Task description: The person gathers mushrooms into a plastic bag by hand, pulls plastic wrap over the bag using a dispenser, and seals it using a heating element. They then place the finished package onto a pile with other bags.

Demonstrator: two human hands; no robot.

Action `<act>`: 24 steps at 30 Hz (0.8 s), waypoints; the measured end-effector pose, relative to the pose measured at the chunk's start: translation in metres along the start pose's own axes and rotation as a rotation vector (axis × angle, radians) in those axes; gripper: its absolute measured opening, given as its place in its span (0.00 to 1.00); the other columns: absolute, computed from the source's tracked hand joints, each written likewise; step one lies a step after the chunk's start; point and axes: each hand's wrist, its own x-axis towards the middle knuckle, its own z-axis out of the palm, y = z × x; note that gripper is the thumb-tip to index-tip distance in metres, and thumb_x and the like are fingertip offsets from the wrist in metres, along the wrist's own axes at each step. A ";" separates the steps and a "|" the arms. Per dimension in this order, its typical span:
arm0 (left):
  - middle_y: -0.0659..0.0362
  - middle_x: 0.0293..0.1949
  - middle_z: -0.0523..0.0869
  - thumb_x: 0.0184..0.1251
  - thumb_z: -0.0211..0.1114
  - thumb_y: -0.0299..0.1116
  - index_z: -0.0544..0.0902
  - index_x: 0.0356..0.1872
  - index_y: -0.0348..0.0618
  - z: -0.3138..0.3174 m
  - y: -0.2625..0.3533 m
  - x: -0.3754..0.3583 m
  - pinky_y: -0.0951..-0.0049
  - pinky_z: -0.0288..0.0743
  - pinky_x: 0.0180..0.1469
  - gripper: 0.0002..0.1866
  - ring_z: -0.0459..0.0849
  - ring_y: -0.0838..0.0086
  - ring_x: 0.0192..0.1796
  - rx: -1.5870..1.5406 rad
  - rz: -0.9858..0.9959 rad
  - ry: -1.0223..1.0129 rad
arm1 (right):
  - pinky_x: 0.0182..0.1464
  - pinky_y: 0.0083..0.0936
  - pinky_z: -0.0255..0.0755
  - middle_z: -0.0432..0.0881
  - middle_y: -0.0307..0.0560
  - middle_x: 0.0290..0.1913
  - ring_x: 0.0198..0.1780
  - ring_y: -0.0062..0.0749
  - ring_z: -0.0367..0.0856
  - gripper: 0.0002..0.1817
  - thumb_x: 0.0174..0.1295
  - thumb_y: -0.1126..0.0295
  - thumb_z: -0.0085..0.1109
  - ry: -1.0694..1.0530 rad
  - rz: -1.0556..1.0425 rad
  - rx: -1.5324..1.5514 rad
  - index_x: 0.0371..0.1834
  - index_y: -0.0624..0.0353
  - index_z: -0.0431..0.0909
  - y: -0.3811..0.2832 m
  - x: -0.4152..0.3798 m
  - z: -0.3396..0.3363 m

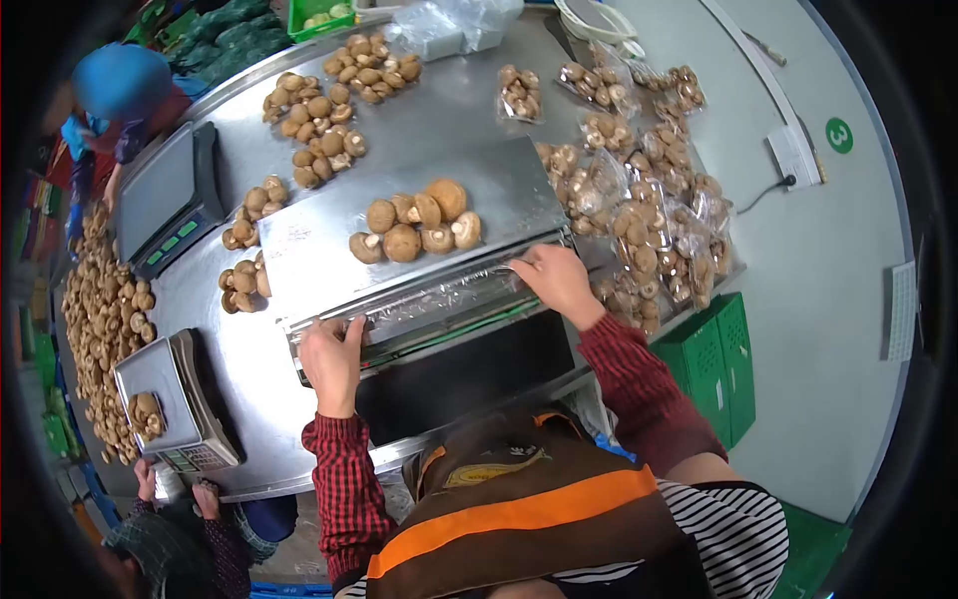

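Clear plastic film [439,296] stretches across the front of a metal wrapping machine [309,240]. At the film's left end, my left hand [333,361] pinches its edge between thumb and fingers. My right hand [555,280] is closed on the film's other end, near the machine's right corner. Just behind the film, on the machine's flat metal top, lies a group of loose brown mushrooms [402,243], several caps with pale stems. Neither hand touches them. The black front part of the machine [479,374] is below my hands.
Wrapped mushroom packs [639,235] pile up at the right. Mushroom groups [319,130] lie behind and left of the machine. Two scales [170,200] and a loose mushroom heap [105,329] are farther left. Two co-workers [125,85] stand at the left side. Green crates [711,369] stand below right.
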 end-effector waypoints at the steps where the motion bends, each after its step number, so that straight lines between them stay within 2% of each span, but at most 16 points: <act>1: 0.48 0.17 0.75 0.62 0.68 0.42 0.75 0.17 0.33 -0.008 0.007 -0.002 0.59 0.69 0.28 0.23 0.73 0.55 0.20 -0.175 -0.233 -0.035 | 0.31 0.30 0.69 0.75 0.41 0.22 0.26 0.36 0.75 0.20 0.66 0.53 0.57 -0.088 0.155 0.439 0.26 0.59 0.81 -0.005 -0.003 -0.008; 2: 0.54 0.13 0.69 0.67 0.63 0.39 0.71 0.17 0.37 -0.014 -0.010 -0.008 0.65 0.63 0.23 0.21 0.68 0.67 0.17 -0.400 -0.230 -0.133 | 0.25 0.25 0.66 0.69 0.36 0.18 0.22 0.28 0.72 0.19 0.68 0.56 0.54 -0.185 0.312 0.876 0.25 0.58 0.77 -0.002 -0.011 -0.019; 3: 0.59 0.12 0.66 0.69 0.60 0.38 0.70 0.17 0.40 -0.033 -0.005 -0.013 0.68 0.59 0.22 0.21 0.65 0.72 0.16 -0.930 -0.510 -0.380 | 0.17 0.16 0.54 0.59 0.28 0.16 0.17 0.15 0.60 0.18 0.72 0.61 0.47 -0.530 0.570 1.512 0.21 0.51 0.66 0.017 -0.019 -0.032; 4: 0.63 0.12 0.63 0.72 0.57 0.37 0.68 0.17 0.44 -0.061 0.004 -0.015 0.71 0.56 0.20 0.20 0.62 0.77 0.16 -1.462 -0.786 -0.639 | 0.16 0.12 0.46 0.54 0.27 0.15 0.15 0.12 0.54 0.20 0.73 0.62 0.43 -0.753 0.730 1.731 0.19 0.47 0.58 0.004 -0.027 -0.049; 6: 0.68 0.12 0.61 0.76 0.51 0.37 0.67 0.20 0.49 -0.099 0.008 -0.006 0.75 0.52 0.18 0.19 0.58 0.80 0.15 -1.699 -0.605 -0.711 | 0.16 0.14 0.47 0.53 0.28 0.15 0.14 0.15 0.53 0.20 0.74 0.62 0.40 -0.882 0.539 1.895 0.19 0.49 0.60 -0.010 -0.018 -0.078; 8: 0.62 0.17 0.73 0.78 0.46 0.38 0.73 0.23 0.45 -0.130 0.023 0.030 0.75 0.63 0.23 0.19 0.71 0.77 0.20 -1.874 -0.298 -0.425 | 0.18 0.17 0.52 0.56 0.31 0.16 0.17 0.17 0.56 0.21 0.75 0.60 0.40 -0.561 0.042 2.050 0.20 0.50 0.59 -0.028 0.021 -0.103; 9: 0.57 0.24 0.79 0.79 0.46 0.37 0.77 0.28 0.41 -0.124 0.041 0.054 0.72 0.69 0.29 0.18 0.76 0.73 0.27 -1.779 -0.299 -0.094 | 0.23 0.19 0.60 0.65 0.36 0.21 0.21 0.21 0.64 0.19 0.75 0.60 0.41 -0.375 0.045 2.052 0.23 0.53 0.63 -0.041 0.053 -0.110; 10: 0.53 0.31 0.85 0.79 0.45 0.36 0.80 0.33 0.38 -0.117 0.060 0.078 0.69 0.74 0.35 0.19 0.82 0.70 0.34 -1.658 -0.298 0.223 | 0.28 0.21 0.69 0.74 0.41 0.25 0.25 0.24 0.73 0.18 0.75 0.61 0.41 -0.186 0.050 2.046 0.25 0.56 0.67 -0.057 0.084 -0.109; 12: 0.44 0.46 0.86 0.80 0.44 0.37 0.82 0.46 0.32 -0.068 0.039 0.133 0.63 0.74 0.56 0.20 0.83 0.64 0.50 -0.961 0.216 0.163 | 0.46 0.27 0.78 0.83 0.54 0.41 0.40 0.34 0.83 0.17 0.76 0.63 0.41 -0.006 -0.123 1.625 0.37 0.64 0.75 -0.061 0.149 -0.069; 14: 0.41 0.54 0.83 0.79 0.47 0.38 0.82 0.50 0.32 -0.015 0.009 0.162 0.58 0.67 0.67 0.20 0.80 0.56 0.59 -0.542 -0.048 -0.171 | 0.54 0.31 0.78 0.83 0.61 0.49 0.50 0.39 0.84 0.18 0.77 0.65 0.41 -0.144 0.078 1.420 0.48 0.70 0.76 -0.034 0.180 -0.020; 16: 0.41 0.63 0.75 0.76 0.52 0.40 0.80 0.54 0.34 0.017 0.000 0.157 0.56 0.57 0.73 0.19 0.69 0.52 0.70 -0.385 0.388 -0.213 | 0.52 0.30 0.79 0.83 0.59 0.47 0.48 0.37 0.83 0.18 0.76 0.63 0.43 -0.226 0.103 1.341 0.48 0.70 0.75 -0.029 0.170 -0.003; 17: 0.42 0.69 0.69 0.71 0.57 0.44 0.75 0.59 0.33 0.021 -0.008 0.145 0.53 0.54 0.73 0.25 0.63 0.50 0.73 -0.339 0.440 -0.239 | 0.51 0.29 0.79 0.83 0.56 0.45 0.46 0.35 0.83 0.19 0.76 0.62 0.44 -0.306 0.140 1.266 0.48 0.70 0.75 -0.026 0.165 0.007; 18: 0.42 0.68 0.69 0.61 0.69 0.50 0.71 0.61 0.32 0.011 -0.007 0.138 0.52 0.52 0.74 0.36 0.63 0.52 0.73 -0.280 0.457 -0.305 | 0.51 0.29 0.79 0.83 0.56 0.45 0.46 0.35 0.83 0.19 0.76 0.62 0.44 -0.320 0.150 1.268 0.48 0.70 0.75 -0.029 0.167 0.007; 20: 0.41 0.61 0.74 0.44 0.80 0.54 0.68 0.61 0.32 -0.009 0.015 0.128 0.54 0.60 0.71 0.48 0.68 0.51 0.69 -0.284 0.536 -0.195 | 0.48 0.24 0.80 0.82 0.47 0.39 0.38 0.29 0.81 0.20 0.75 0.58 0.49 -0.345 0.140 0.930 0.51 0.69 0.75 -0.043 0.159 -0.006; 22: 0.42 0.57 0.77 0.39 0.83 0.52 0.67 0.62 0.32 -0.002 0.012 0.123 0.57 0.66 0.67 0.51 0.74 0.51 0.64 -0.336 0.442 -0.286 | 0.43 0.20 0.77 0.79 0.43 0.40 0.36 0.24 0.78 0.24 0.72 0.52 0.52 -0.376 0.178 0.909 0.53 0.65 0.75 -0.053 0.166 -0.019; 24: 0.42 0.53 0.79 0.35 0.85 0.51 0.66 0.62 0.33 0.000 0.010 0.121 0.59 0.72 0.63 0.54 0.79 0.51 0.59 -0.385 0.361 -0.362 | 0.40 0.17 0.74 0.79 0.42 0.37 0.39 0.21 0.78 0.29 0.69 0.44 0.53 -0.699 0.125 0.429 0.49 0.63 0.79 -0.057 0.177 -0.036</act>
